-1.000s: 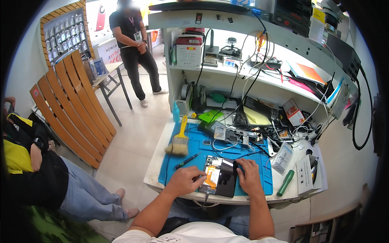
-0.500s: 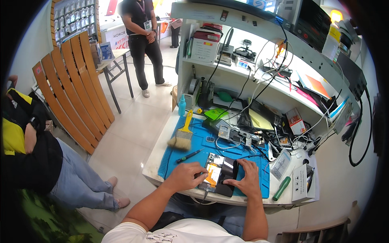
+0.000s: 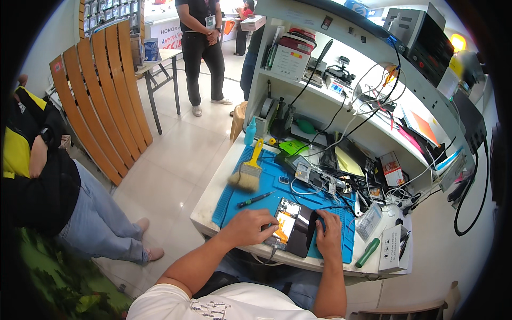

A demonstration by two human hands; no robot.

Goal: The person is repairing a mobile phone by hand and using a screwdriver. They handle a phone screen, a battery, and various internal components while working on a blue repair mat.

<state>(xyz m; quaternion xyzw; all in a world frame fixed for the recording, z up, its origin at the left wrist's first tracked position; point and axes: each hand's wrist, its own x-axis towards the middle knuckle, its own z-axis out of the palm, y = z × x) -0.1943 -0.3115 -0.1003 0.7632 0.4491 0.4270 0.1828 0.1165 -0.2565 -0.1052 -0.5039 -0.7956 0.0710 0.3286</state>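
Observation:
An opened phone (image 3: 286, 220) lies near the bench's front edge, its circuit board, battery and orange ribbon cable exposed. Along its right side is a glossy black panel (image 3: 302, 232), apparently tilted; whether it is still joined to the phone I cannot tell. My left hand (image 3: 248, 228) is closed, thumb and fingertips pinched at the phone's left edge. At the panel's right edge my right hand (image 3: 329, 233) curls its fingers, the thumb along the near side. A dark cable (image 3: 273, 253) runs from the phone's lower end.
On the blue mat (image 3: 273, 188) lie a yellow-handled brush (image 3: 249, 173) and a screwdriver (image 3: 256, 199). A green-handled tool (image 3: 368, 253) and a white box (image 3: 393, 249) stand right. Tangled cables (image 3: 402, 188) crowd the back right. A seated person (image 3: 48, 176) is left; another stands behind.
My right thumb has drawn back off the black panel, and the fingers have closed in at its right edge. My left hand stays at the phone's left side. The whole view has shifted slightly.

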